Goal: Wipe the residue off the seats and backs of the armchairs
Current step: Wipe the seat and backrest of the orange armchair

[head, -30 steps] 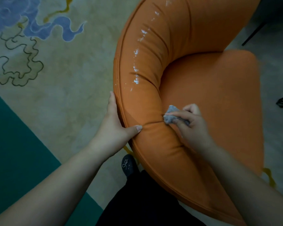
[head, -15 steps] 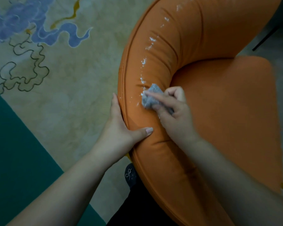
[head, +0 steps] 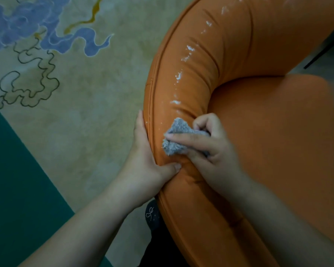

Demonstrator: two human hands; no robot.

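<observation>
An orange armchair (head: 278, 132) with a curved padded back fills the right half of the view. A line of white residue (head: 178, 76) runs along the top of the back, from near the hands up to the upper right. My right hand (head: 206, 149) grips a crumpled grey cloth (head: 176, 137) and presses it on the back just below the lowest residue spots. My left hand (head: 145, 166) holds the outer rim of the back, fingers along the outside and thumb pressing into the padding.
A patterned carpet (head: 75, 112) with blue and beige shapes lies left of the chair, and a dark green band (head: 17, 180) runs at the lower left. My dark shoe (head: 152, 216) shows under the chair rim. A thin black leg (head: 320, 54) stands at the upper right.
My right hand with the cloth went from the inner back up onto the residue line, then drew back down toward my left thumb. The lowest residue spots look thinner. My left hand stayed on the rim.
</observation>
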